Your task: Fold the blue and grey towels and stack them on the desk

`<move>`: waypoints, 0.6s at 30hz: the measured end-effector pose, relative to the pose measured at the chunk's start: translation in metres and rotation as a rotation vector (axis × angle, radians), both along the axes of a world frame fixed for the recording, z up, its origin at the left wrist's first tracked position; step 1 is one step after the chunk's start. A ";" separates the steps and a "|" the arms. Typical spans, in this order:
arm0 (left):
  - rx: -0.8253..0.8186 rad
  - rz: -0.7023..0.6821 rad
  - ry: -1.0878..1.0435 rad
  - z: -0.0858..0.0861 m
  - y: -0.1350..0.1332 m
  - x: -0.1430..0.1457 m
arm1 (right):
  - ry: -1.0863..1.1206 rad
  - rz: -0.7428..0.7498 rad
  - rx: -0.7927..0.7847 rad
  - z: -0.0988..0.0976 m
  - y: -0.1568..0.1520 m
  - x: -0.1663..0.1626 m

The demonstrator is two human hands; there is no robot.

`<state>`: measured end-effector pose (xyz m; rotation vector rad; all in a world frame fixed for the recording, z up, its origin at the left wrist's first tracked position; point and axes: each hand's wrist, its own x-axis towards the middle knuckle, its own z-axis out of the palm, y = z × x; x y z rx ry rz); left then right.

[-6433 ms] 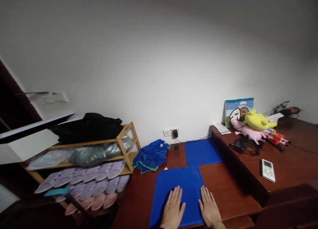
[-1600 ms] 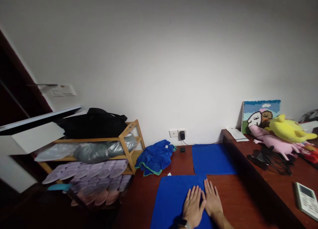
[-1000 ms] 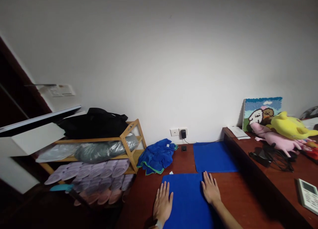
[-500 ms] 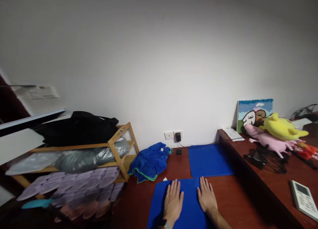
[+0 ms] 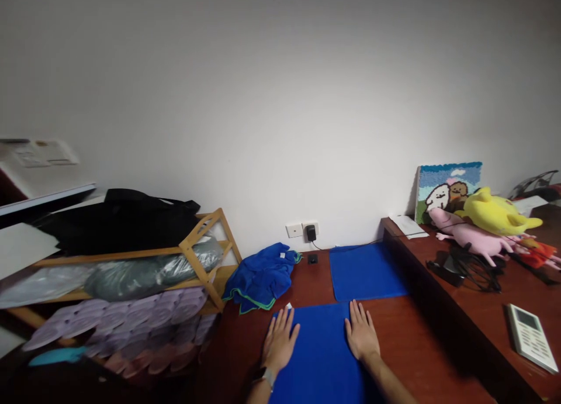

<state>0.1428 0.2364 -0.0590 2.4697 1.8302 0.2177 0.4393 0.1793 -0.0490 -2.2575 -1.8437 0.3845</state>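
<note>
Rests the left hand (image 5: 279, 344) palm down along the left edge of the near blue cloth (image 5: 321, 354), with fingertips close to the far left corner and to a small white tag (image 5: 288, 306). Wears a watch (image 5: 264, 375) on this wrist. Sets the right hand (image 5: 363, 337) in the same manner over the right edge, near the far right corner. Has the fingers of both hands stretched straight, not curled around anything. Sees the near blue cloth laid flat on the reddish-brown desk (image 5: 407, 339), between both hands, with the far edge facing the wall socket (image 5: 294, 231). Seems to find the long axis running away from the person, but cannot tell surely, with the near end cut off. Has a second blue cloth (image 5: 367, 273) lying flat just beyond the far right corner.
</note>
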 end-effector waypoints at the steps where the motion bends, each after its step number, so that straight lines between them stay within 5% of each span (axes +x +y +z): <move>1: -0.010 0.038 0.013 0.001 0.003 -0.017 | 0.000 -0.001 -0.005 0.001 0.000 0.000; 5: -0.012 0.093 0.026 -0.004 0.009 -0.046 | 0.001 0.003 -0.005 -0.002 0.000 0.000; 12: 0.001 0.115 -0.040 0.003 0.004 -0.038 | 0.018 0.008 -0.019 -0.001 0.003 0.001; 15: 0.097 0.107 -0.128 0.008 -0.026 -0.044 | 0.106 0.014 -0.044 0.012 0.002 0.006; 18: 0.277 -0.024 -0.173 -0.001 -0.079 -0.065 | 0.200 0.037 0.100 0.022 -0.024 0.017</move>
